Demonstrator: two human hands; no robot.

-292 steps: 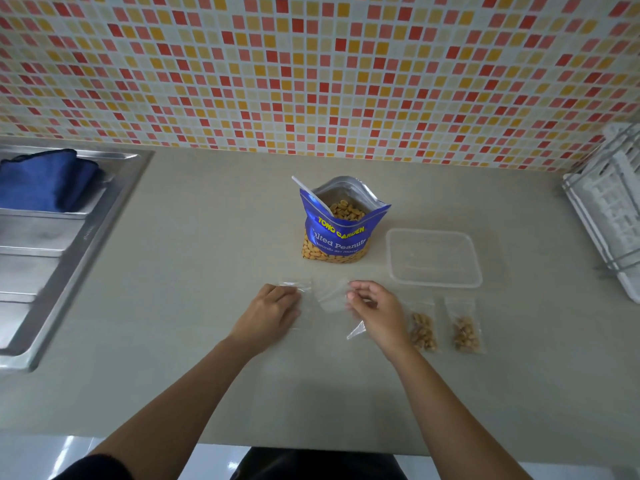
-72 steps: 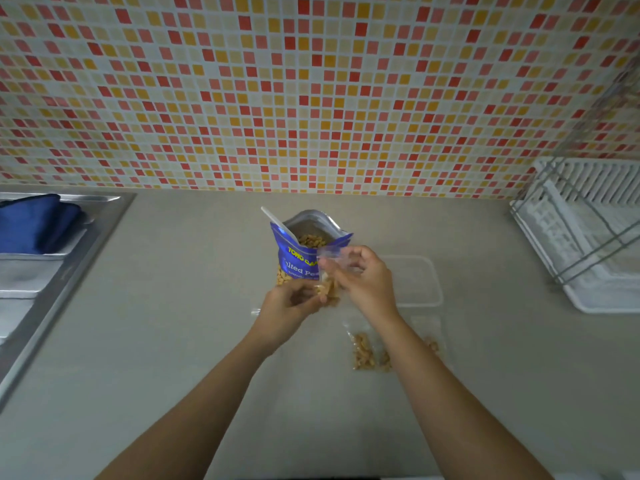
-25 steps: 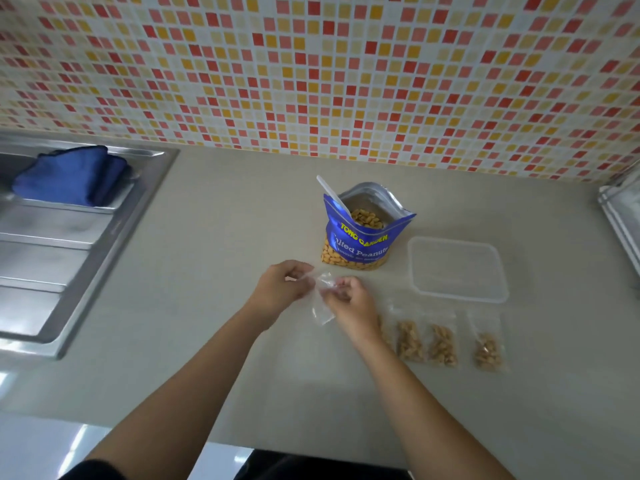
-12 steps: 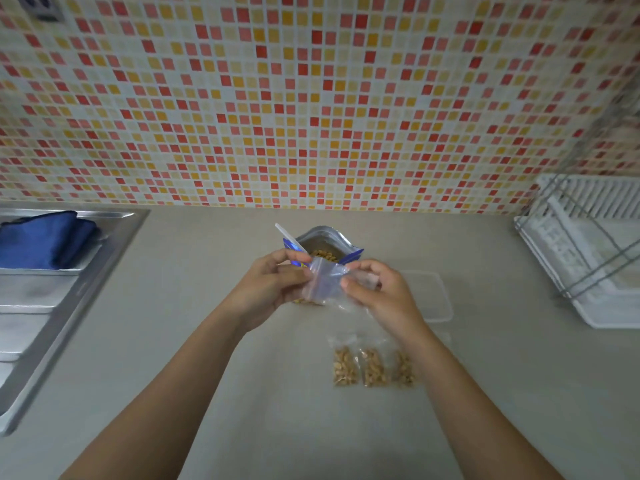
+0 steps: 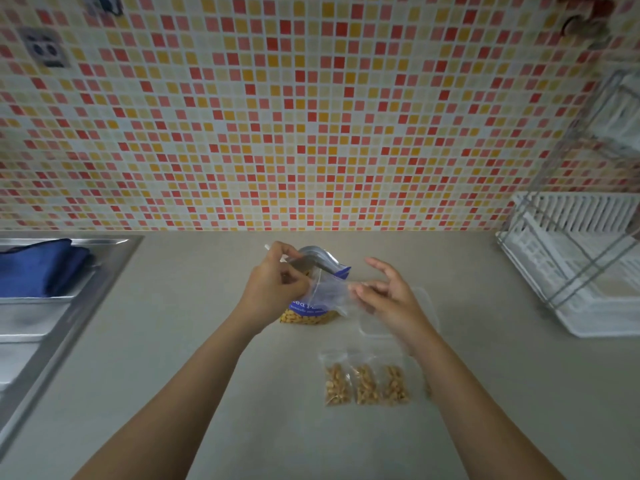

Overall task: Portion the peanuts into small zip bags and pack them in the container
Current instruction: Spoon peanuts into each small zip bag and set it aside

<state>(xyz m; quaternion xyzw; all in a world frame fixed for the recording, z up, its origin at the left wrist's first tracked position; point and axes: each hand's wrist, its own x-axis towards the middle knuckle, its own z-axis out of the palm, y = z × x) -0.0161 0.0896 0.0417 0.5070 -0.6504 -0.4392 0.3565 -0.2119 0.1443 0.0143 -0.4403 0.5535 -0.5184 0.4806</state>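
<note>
The left hand [image 5: 273,289] pinches an empty zip bag [image 5: 332,292], just in front of the peanut bag [image 5: 311,315]. The right hand [image 5: 388,296] holds nothing, fingers spread beside it. The floppy bag may flop closed and spill peanuts. 3 filled bags [image 5: 365,384] and the container [image 5: 427,306] crowd the right hand. Bare counter [image 5: 173,341] lies left.

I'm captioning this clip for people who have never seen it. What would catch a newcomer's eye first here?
The red, orange and cream mosaic wall fills the upper half. Below it, mid-counter, the left hand pinches an empty zip bag in front of the blue peanut bag, the right hand open beside it. Nearer the person, a row of peanut-filled zip bags lies on the counter.
</note>
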